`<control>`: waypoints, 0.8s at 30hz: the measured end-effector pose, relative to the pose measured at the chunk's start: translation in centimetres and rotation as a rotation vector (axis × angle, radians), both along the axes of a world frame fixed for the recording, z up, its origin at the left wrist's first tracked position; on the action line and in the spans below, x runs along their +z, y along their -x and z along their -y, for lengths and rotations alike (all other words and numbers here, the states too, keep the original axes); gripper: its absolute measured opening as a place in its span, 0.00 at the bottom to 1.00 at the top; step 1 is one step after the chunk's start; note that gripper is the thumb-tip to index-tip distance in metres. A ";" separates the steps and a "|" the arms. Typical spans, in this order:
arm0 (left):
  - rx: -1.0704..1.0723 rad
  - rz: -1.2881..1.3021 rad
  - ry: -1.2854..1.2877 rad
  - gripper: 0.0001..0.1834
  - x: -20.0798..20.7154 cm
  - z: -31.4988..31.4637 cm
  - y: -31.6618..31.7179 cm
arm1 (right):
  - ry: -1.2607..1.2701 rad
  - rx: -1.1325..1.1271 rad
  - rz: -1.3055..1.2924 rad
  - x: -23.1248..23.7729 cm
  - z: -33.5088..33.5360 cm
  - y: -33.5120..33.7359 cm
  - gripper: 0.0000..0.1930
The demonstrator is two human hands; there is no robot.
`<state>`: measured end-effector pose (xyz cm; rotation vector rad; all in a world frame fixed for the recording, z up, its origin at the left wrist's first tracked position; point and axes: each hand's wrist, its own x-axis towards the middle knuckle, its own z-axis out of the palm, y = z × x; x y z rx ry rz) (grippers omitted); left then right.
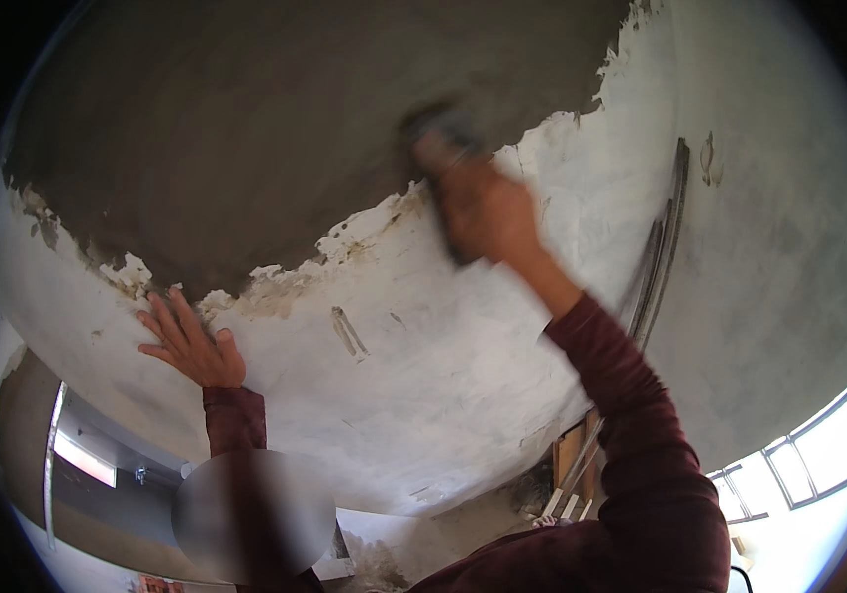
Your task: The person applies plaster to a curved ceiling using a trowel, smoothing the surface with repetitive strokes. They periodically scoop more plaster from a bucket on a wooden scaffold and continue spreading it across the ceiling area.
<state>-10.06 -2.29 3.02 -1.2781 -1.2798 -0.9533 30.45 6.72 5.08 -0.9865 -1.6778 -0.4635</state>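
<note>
A broad patch of dark grey plaster (245, 119) covers the upper part of a whitish surface (443, 385), ending in a ragged, crumbly edge. My left hand (191, 346) lies on the pale area just below that edge, fingers spread and fingertips near the plaster. My right hand (490, 212) is closed around a dark plastering trowel (443, 130), smeared by motion. The trowel lies across the plaster's lower edge, its long side running up and down. My hand hides part of its handle.
Long narrow strips (663, 252) lean along the right side, with wooden boards (570, 460) lower down. Bright windows (804, 465) show at the lower right. An opening with a pale frame (53, 455) stands at the lower left. A blurred round patch covers part of my left forearm.
</note>
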 end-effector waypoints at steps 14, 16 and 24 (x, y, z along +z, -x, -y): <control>-0.021 -0.047 0.052 0.49 0.3 -0.8 -2.1 | -0.114 -0.191 -0.368 6.9 -4.7 -17.5 0.21; -0.087 -0.073 0.048 0.49 -1.0 -1.1 -4.5 | -0.039 -0.119 -0.417 6.8 -4.6 -16.8 0.22; -0.126 -0.169 0.178 0.48 -5.0 -4.4 -13.7 | -0.037 -0.045 -0.213 3.5 -3.4 -13.7 0.24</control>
